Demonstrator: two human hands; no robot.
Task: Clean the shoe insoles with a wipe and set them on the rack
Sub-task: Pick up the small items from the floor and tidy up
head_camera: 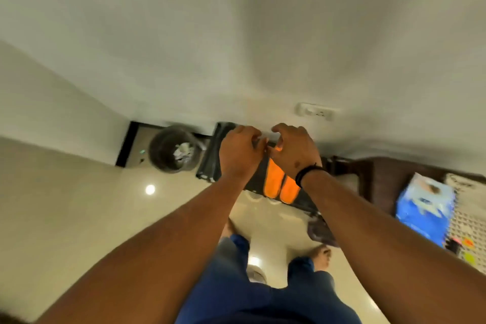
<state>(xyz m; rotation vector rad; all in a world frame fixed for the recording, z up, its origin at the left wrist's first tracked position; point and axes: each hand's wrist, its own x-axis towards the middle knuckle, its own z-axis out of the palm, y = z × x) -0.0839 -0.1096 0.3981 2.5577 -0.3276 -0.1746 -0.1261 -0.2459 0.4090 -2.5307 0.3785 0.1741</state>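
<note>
At the bottom of the frame the person's legs in blue and bare feet stand on the glossy floor (79,218). Both forearms reach up toward the middle. There the two orange insoles (281,185) lie side by side, touching along their inner edges, on top of the dark rack (207,166) against the wall. The left hand (240,150) and right hand (295,151) meet over the far ends of the insoles, fingers curled. They seem to pinch something small and pale between them, perhaps the wipe, but blur hides it, so I cannot tell what either grips.

To do this step well, I judge one hand should pin an insole flat while the other strokes its full length, so it does not slide off the rack.

Further left stands a waste bin (172,148) with crumpled paper. At right, a blue packet (423,208) rests on a dark tabletop (381,179).
</note>
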